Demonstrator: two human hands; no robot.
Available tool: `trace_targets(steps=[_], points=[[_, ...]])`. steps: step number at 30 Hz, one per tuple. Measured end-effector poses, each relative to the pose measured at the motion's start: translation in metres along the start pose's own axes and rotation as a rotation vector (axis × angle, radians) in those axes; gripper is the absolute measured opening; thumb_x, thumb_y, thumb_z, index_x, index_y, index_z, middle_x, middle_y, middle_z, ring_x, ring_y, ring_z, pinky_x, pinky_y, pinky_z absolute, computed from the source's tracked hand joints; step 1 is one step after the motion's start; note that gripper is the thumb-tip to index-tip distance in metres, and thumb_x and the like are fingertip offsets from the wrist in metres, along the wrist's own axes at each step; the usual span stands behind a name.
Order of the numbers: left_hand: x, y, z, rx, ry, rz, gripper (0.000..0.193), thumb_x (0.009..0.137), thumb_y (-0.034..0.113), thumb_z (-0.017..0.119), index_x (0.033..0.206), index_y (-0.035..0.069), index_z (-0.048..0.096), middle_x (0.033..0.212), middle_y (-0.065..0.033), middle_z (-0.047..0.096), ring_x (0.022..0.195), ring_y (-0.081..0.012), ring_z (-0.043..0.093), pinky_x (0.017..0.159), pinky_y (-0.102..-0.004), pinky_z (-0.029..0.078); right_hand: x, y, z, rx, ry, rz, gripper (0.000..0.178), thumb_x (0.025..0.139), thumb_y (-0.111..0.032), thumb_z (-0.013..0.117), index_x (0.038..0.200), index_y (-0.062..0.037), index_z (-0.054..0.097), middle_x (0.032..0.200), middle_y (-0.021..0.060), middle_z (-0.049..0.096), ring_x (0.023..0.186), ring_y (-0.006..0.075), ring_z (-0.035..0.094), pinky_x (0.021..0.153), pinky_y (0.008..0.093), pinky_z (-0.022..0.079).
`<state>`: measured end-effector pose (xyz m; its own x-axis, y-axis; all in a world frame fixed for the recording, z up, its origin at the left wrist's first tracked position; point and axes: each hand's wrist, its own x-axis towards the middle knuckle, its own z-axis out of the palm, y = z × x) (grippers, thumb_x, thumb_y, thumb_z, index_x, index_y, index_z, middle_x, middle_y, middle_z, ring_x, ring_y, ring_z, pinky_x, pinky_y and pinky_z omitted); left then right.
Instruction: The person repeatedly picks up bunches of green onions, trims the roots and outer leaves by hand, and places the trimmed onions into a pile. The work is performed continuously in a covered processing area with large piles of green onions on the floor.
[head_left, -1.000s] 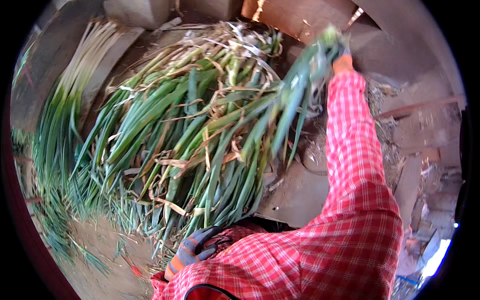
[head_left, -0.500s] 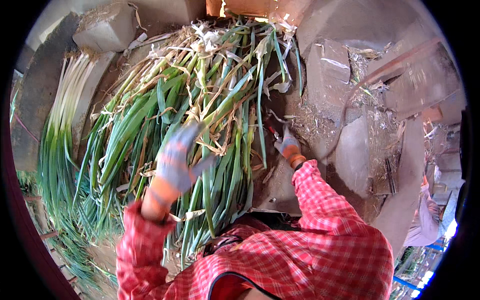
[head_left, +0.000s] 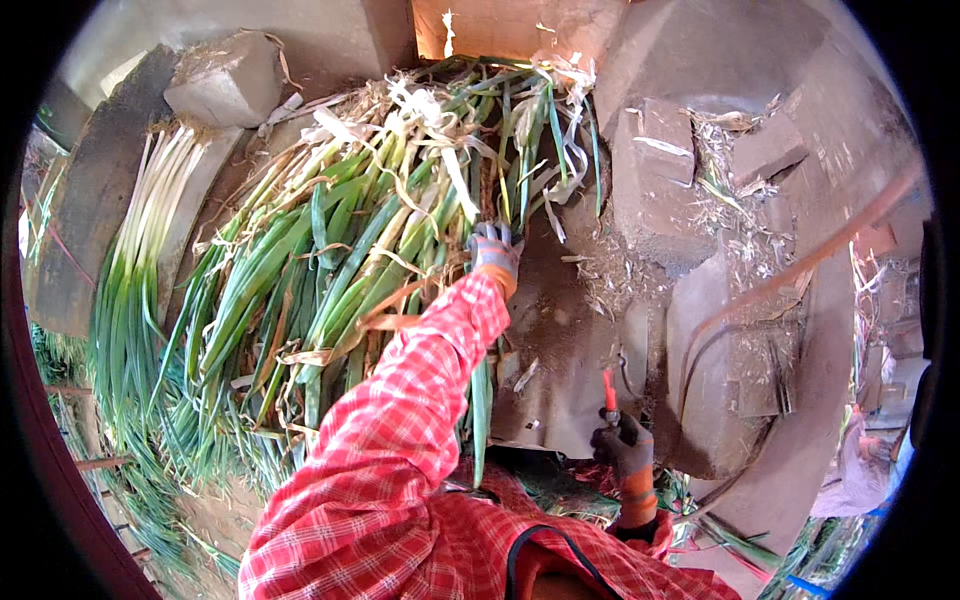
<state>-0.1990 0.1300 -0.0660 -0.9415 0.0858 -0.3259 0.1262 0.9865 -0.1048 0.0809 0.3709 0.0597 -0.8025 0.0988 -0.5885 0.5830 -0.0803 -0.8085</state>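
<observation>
A large heap of green onions, with long green leaves and dry, pale outer skins, lies before me on the left and centre. My left hand, in a grey and orange glove, touches the heap's right side, its fingers stretched out over the stalks. Lower right, near my body, my right hand in a matching glove is closed around a small tool with a red, tube-like tip pointing away from me. The rest of that tool is hidden in the fist.
At far left lies a neat bundle of white-stemmed green onions, beside a concrete block. A reddish hose curves across the right side. Blocks and scattered dry skins lie at the right.
My left hand has moved right and away from me, to the heap's right edge. My right hand, still around the red-tipped tool, has come back toward my body and slightly right.
</observation>
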Motion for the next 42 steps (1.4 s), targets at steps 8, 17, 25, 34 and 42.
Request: trace_targets(steps=[8,17,25,34,42], points=[[0.063,-0.099,-0.229,-0.351,0.361,0.009,0.029,0.09,0.027,0.058,0.112,0.01,0.065,0.108,-0.01,0.064,0.102,-0.0259,0.061,0.083,-0.0428,0.05,-0.011,0.007,0.022,-0.047,-0.048,-0.088,0.03,0.076,0.005,0.065,0.105,0.0018,0.059,0.079,0.0007,0.059,0.064,0.0079,0.052,0.059,0.021,0.045],[-0.126,-0.069,-0.188,-0.899,0.159,0.377,0.026,0.091,0.024,0.057,0.105,0.003,0.065,0.088,-0.0102,0.067,0.085,-0.0227,0.065,0.075,-0.0357,0.051,0.026,-0.024,0.055,-0.378,0.055,-0.564,0.034,0.074,-0.006,0.072,0.105,0.0015,0.061,0.07,0.0034,0.056,0.061,0.0094,0.05,0.058,0.0258,0.047],[-0.257,-0.023,-0.013,-2.036,0.167,-0.202,0.017,0.09,0.015,0.064,0.094,0.0,0.059,0.076,-0.003,0.061,0.06,-0.0126,0.058,0.055,-0.0264,0.049,0.011,-0.042,0.123,-1.231,-0.088,-1.112,0.088,0.064,-0.021,0.075,0.14,-0.0059,0.035,0.128,0.0233,0.046,0.119,0.0382,0.042,0.103,0.0426,0.034],[-0.26,-0.168,-0.034,-0.185,0.319,-0.452,0.09,0.065,0.052,0.077,0.134,0.006,0.041,0.131,-0.0151,0.047,0.119,-0.034,0.047,0.091,-0.0437,0.045,0.081,-0.026,0.118,-0.916,-0.094,-0.814,0.073,0.084,-0.027,0.064,0.143,-0.0036,0.029,0.086,0.0206,0.064,0.077,0.039,0.062,0.068,0.0464,0.05],[-0.255,-0.091,-0.034,-0.287,0.183,-0.189,0.055,0.08,0.02,0.057,0.128,-0.003,0.042,0.103,-0.021,0.06,0.092,-0.0349,0.064,0.076,-0.0414,0.052,0.101,-0.028,0.107,-0.987,-0.056,-0.953,0.072,0.085,-0.033,0.064,0.143,-0.0061,0.031,0.091,0.0202,0.067,0.08,0.0419,0.062,0.069,0.0479,0.049]])
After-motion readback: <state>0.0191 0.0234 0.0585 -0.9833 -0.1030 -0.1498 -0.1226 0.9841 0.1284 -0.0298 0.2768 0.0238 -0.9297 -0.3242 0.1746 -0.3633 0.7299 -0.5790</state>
